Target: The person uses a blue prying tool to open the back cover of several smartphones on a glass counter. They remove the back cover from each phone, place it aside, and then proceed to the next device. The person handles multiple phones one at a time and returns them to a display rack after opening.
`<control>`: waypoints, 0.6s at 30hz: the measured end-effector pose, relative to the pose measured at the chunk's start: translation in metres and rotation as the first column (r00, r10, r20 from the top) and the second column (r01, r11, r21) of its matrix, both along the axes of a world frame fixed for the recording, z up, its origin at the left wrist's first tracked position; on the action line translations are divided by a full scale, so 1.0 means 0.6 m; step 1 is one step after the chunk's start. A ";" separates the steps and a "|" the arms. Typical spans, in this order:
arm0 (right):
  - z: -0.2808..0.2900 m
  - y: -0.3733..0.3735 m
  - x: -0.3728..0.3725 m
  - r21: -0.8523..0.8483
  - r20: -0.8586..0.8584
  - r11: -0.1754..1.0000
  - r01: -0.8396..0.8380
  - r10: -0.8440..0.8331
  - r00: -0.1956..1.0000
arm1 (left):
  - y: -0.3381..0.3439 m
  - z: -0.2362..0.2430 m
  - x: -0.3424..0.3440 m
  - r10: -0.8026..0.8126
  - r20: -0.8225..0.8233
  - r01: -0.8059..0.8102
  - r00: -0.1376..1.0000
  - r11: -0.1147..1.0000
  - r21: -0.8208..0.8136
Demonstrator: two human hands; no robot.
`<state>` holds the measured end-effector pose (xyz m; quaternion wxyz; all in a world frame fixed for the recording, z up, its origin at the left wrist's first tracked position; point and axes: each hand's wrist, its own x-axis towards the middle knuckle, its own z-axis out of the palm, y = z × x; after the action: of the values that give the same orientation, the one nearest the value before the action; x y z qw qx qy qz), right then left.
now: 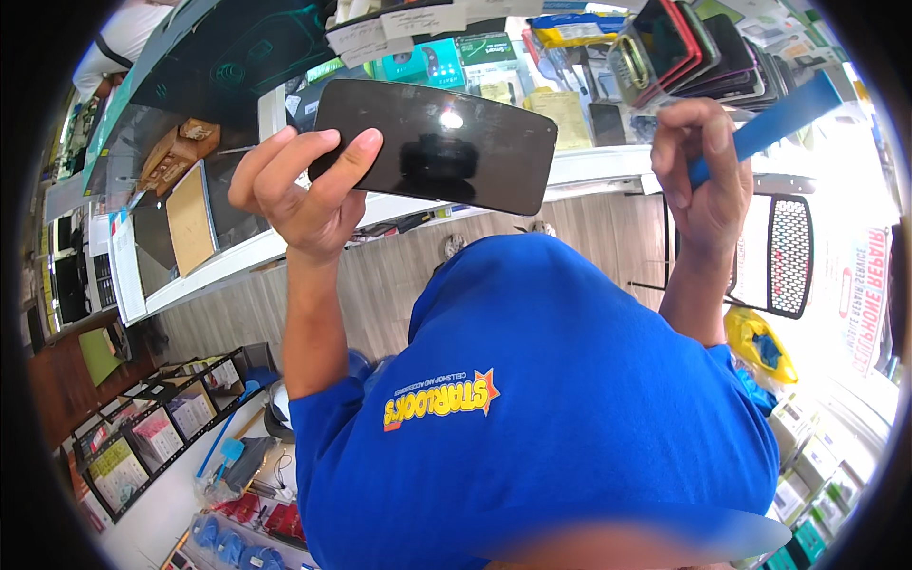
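Observation:
Between the thumb and fingers of my left hand [309, 190] is a smartphone [508, 157] with a dark, glossy screen facing up. It is held by its left end, tilted slightly, and a bright light reflects in the glass. My right hand [705, 176] is closed round a flat blue strip [787, 112], which sticks out to the upper right; what it is made of I cannot tell. The strip and the phone are well apart. Both hands are raised over the near edge of a white counter [594, 169].
Beyond the hands, the counter carries a stack of phone cases [727, 57], a teal box [418, 65] and paper slips [560, 114]. Brown cardboard [180, 152] lies at the left. A perforated chair back [788, 256] and a yellow bag [760, 347] are at the right; a packed rack [157, 432] stands lower left.

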<state>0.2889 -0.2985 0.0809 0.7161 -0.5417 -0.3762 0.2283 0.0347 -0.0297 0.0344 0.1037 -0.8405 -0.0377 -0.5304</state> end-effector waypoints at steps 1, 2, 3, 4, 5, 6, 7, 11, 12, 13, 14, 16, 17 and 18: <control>0.000 0.019 -0.015 -0.059 0.036 0.998 0.013 -0.011 0.999 | 0.008 -0.006 -0.015 0.005 0.017 -0.005 1.000 1.000 -0.012; -0.002 0.036 -0.031 -0.117 0.071 0.993 0.028 -0.020 0.997 | 0.015 -0.011 -0.028 0.015 0.032 -0.014 0.999 1.000 -0.020; -0.003 0.050 -0.049 -0.188 0.093 0.981 0.053 -0.036 0.995 | 0.022 -0.016 -0.041 0.025 0.050 -0.023 0.998 0.999 -0.026; -0.005 0.063 -0.067 -0.240 0.038 0.970 0.029 -0.020 0.999 | 0.028 -0.021 -0.049 0.032 0.075 -0.029 0.997 0.999 -0.037; -0.008 0.074 -0.086 -0.270 0.020 0.963 -0.015 0.021 1.000 | 0.033 -0.025 -0.058 0.023 0.067 -0.019 0.997 0.999 -0.050; -0.010 0.084 -0.105 -0.296 0.002 0.953 -0.061 0.064 0.998 | 0.038 -0.028 -0.065 0.015 0.061 -0.012 0.998 0.998 -0.060; -0.013 0.095 -0.122 -0.320 -0.017 0.941 -0.109 0.109 0.994 | 0.042 -0.030 -0.072 0.010 0.055 -0.006 0.998 0.998 -0.069; -0.025 0.129 -0.183 -0.285 -0.164 0.934 -0.216 0.174 0.971 | 0.047 -0.036 -0.084 -0.018 0.066 0.025 0.998 0.994 -0.107; -0.026 0.136 -0.191 -0.293 -0.195 0.932 -0.211 0.158 0.968 | 0.048 -0.034 -0.086 -0.026 0.071 0.033 0.997 0.995 -0.094; -0.028 0.143 -0.196 -0.307 -0.217 0.930 -0.203 0.139 0.966 | 0.048 -0.033 -0.087 -0.041 0.072 0.048 0.997 0.993 -0.103; -0.029 0.148 -0.200 -0.322 -0.238 0.927 -0.194 0.119 0.964 | 0.052 -0.029 -0.087 -0.057 0.073 0.065 0.996 0.992 -0.112; -0.028 0.157 -0.200 -0.335 -0.292 0.929 -0.155 0.054 0.955 | 0.056 -0.020 -0.087 -0.115 -0.002 0.113 0.993 0.978 -0.175; -0.027 0.160 -0.198 -0.316 -0.286 0.937 -0.153 0.059 0.956 | 0.059 -0.013 -0.090 -0.161 -0.077 0.139 0.984 0.962 -0.234; -0.026 0.165 -0.191 -0.304 -0.332 0.941 -0.149 0.042 0.942 | 0.056 -0.010 -0.089 -0.218 -0.104 0.176 0.970 0.933 -0.315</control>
<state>0.1744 -0.1995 0.0651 0.6566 -0.5886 -0.2383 0.4070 -0.0188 0.0037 0.0284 -0.0780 -0.8803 -0.0270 -0.4672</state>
